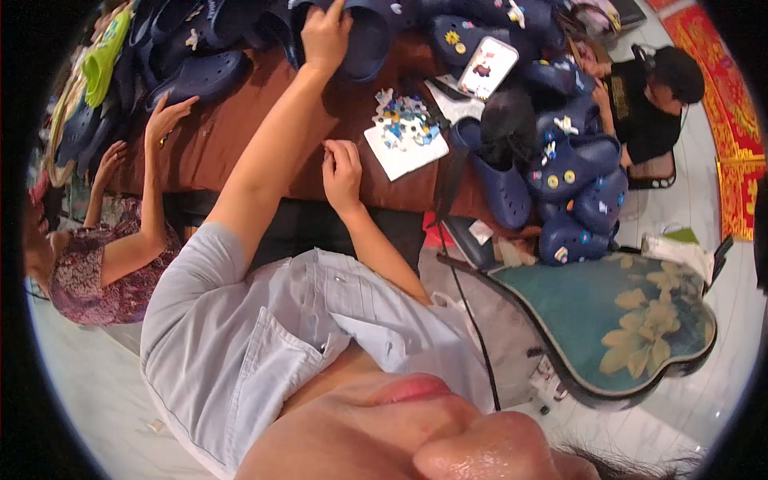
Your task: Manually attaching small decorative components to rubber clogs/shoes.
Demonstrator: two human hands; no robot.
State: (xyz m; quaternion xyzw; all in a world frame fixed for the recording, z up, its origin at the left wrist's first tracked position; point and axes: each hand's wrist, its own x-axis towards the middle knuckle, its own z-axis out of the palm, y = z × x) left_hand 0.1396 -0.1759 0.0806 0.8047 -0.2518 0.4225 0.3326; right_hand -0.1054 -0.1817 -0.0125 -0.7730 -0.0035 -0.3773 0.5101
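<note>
My left hand [324,38] reaches to the far side of the brown-covered table [248,120]. Its fingers are bent at the rim of a navy clog [370,44] among other dark clogs, and seem to grip it; part of the contact is hidden. Nearer to me, my right hand [344,172] rests by the table's front edge with curled fingers. A small dark bit shows at its fingertips, too small to name. Just right of it lies a white tray or sheet [404,164] bearing a pile of small colourful shoe charms [404,120].
Navy clogs with charms [572,172] are heaped at the right, beside a white-cased phone [488,68] and a black object [508,124]. A co-worker's hand [168,120] is near a clog at left; another person [652,100] is at right. A teal floral chair [552,304] stands nearby.
</note>
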